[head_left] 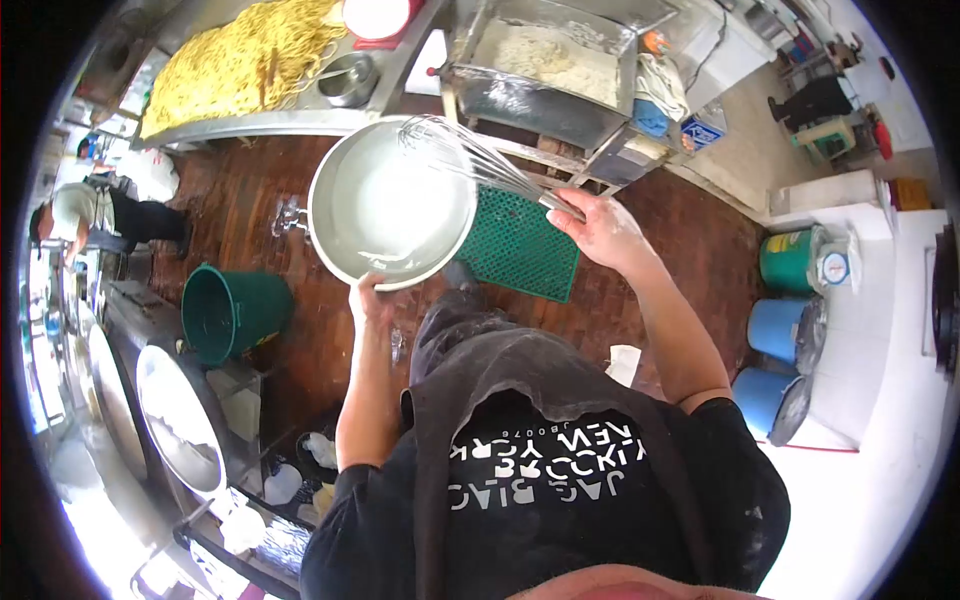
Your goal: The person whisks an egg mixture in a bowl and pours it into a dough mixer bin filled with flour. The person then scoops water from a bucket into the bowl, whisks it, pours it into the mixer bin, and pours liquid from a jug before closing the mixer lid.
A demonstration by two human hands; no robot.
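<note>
My left grip (370, 298) clasps the near edge of a pale bowl (338, 235); my right grip (602, 232) holds a whisk (500, 172), its wires over the bowl.

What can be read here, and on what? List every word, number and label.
"NEW YORK": black T-shirt, upside down in this view.
"JB0076", apparently: same T-shirt.
The T-shirt's other large letters: too broken up to read surely.
Blue box, green drum and dial scale: markings too small or blurred to read.
</note>
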